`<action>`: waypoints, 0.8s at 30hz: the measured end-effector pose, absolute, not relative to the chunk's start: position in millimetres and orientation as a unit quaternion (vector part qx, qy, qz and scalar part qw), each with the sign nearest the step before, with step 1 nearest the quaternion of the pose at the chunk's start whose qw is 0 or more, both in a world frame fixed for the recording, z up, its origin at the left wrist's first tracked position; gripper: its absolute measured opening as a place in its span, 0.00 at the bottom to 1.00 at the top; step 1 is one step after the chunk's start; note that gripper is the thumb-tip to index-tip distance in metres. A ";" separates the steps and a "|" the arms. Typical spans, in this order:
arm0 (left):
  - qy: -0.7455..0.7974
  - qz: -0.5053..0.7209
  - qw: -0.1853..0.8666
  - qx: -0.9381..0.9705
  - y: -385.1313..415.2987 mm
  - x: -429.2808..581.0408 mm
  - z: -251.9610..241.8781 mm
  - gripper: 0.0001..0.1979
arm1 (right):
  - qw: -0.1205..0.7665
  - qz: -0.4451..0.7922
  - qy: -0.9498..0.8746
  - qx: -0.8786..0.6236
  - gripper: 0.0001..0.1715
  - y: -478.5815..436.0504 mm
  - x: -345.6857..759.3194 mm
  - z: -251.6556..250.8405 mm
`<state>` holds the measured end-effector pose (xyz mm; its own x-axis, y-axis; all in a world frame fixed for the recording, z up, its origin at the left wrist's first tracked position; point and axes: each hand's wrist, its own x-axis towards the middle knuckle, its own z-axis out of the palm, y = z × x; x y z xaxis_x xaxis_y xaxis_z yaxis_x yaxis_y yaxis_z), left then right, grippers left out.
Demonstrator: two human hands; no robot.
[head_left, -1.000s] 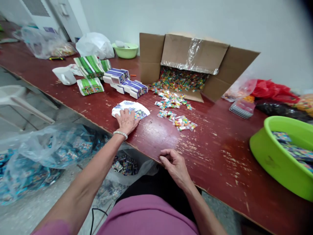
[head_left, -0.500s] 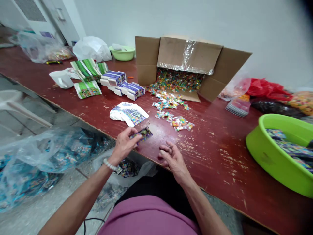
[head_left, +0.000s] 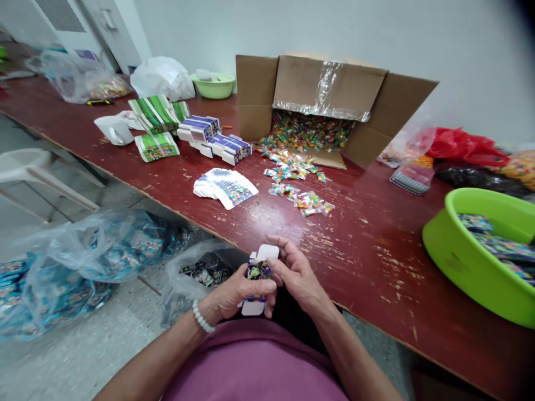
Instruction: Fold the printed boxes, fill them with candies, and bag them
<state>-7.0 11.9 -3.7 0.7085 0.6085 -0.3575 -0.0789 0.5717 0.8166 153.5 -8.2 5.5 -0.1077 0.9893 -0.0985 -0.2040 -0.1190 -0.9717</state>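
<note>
My left hand (head_left: 236, 292) and my right hand (head_left: 295, 273) both grip a small flat printed carton (head_left: 258, 270) with white flaps, held upright over my lap at the near table edge. A fanned stack of the same flat cartons (head_left: 224, 187) lies on the red table (head_left: 376, 250) beyond my hands. Loose colourful candy packets (head_left: 301, 197) are scattered to its right, spilling from an open cardboard box (head_left: 330, 106) lying on its side.
A green basin (head_left: 472, 250) holding printed packs sits at the right. Folded green and purple box stacks (head_left: 196, 136), a white scoop (head_left: 111, 129), bags and a second green bowl (head_left: 213, 84) lie at the back left. Plastic bags of packs (head_left: 87, 262) rest on the floor.
My left hand lifted one flat carton off the stack and drew it back to my lap. My right hand rose from the table edge and took hold of it too.
</note>
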 end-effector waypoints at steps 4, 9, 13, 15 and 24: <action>0.377 0.243 0.761 0.468 13.9 -3.8 -2.9 0.16 | 0.522 0.608 -0.412 -0.433 0.28 -10.1 153.4 5.9; 0.419 0.258 0.741 0.457 16.9 -0.4 -4.3 0.18 | 0.505 0.627 -0.393 -0.445 0.18 -14.1 149.3 -3.7; 0.406 0.293 0.709 0.497 20.0 -1.6 -8.7 0.16 | 0.548 0.508 -0.412 -0.522 0.16 -11.1 153.9 -11.8; 0.397 0.329 0.703 0.491 19.3 -2.8 -8.8 0.18 | 0.553 0.474 -0.415 -0.545 0.15 -8.4 157.8 -13.2; 0.416 0.411 0.650 0.486 7.5 -1.3 -8.0 0.27 | 0.613 0.487 -0.378 -0.495 0.11 -8.0 150.4 -16.9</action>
